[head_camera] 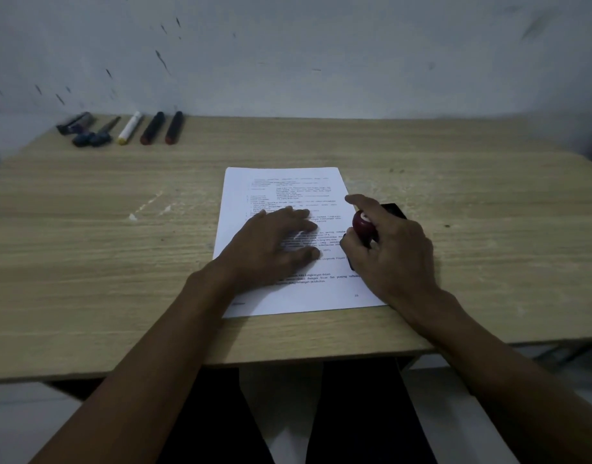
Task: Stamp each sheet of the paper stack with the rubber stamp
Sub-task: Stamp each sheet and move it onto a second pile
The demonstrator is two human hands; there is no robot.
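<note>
Gripping one rubber stamp (364, 226), right hand (393, 249) overlaps one paper stack (288, 182).

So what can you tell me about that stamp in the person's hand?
The rubber stamp has a rounded dark red knob handle with a pale mark on top; its lower part is hidden. The right hand grips it at the right edge of the paper stack. Whether its base touches the paper cannot be seen.

dim, even light | soft focus | wide-angle bending and blur at edges
</note>
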